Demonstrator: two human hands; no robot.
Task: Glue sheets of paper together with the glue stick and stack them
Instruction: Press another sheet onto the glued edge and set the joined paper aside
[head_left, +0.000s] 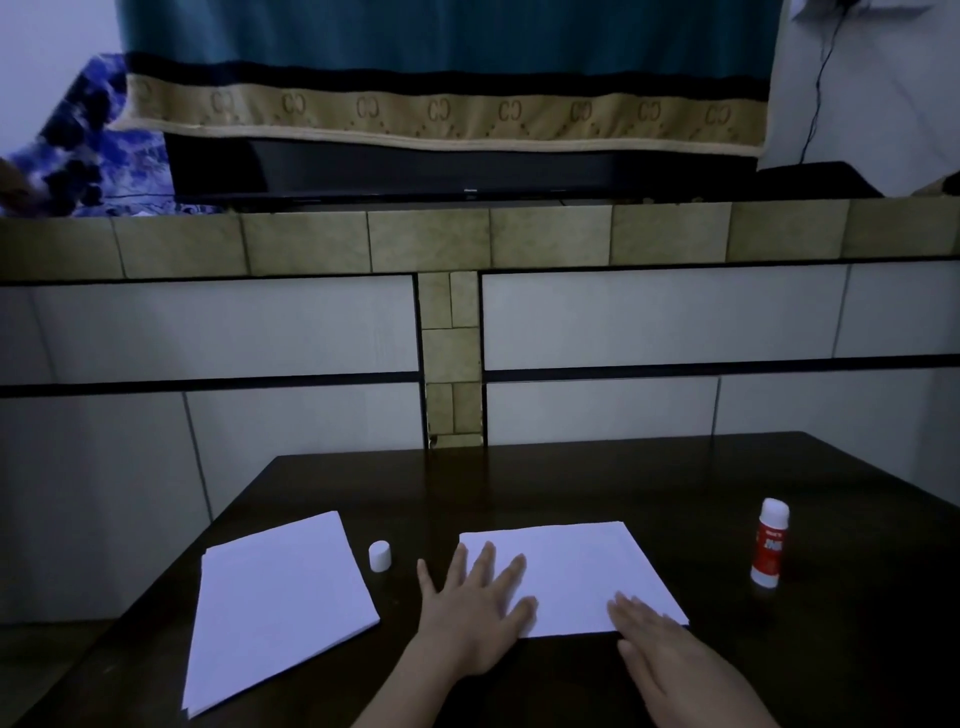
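A: Hands?
B: Left hand (475, 610) and right hand (670, 657) lie flat, fingers straight, pressing the sheet (576, 571).
A: Glue stick (770, 543)?
B: Upright at 3 o'clock; cap (380, 556) and stack (280, 603) at 9.

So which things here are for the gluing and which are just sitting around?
For the gluing:
- glue stick, standing upright
- its cap, off, on the table
- paper pile on the left
- sheet under both flat hands: left hand, right hand

Just sitting around:
- curtain
- black TV
- blue patterned cloth
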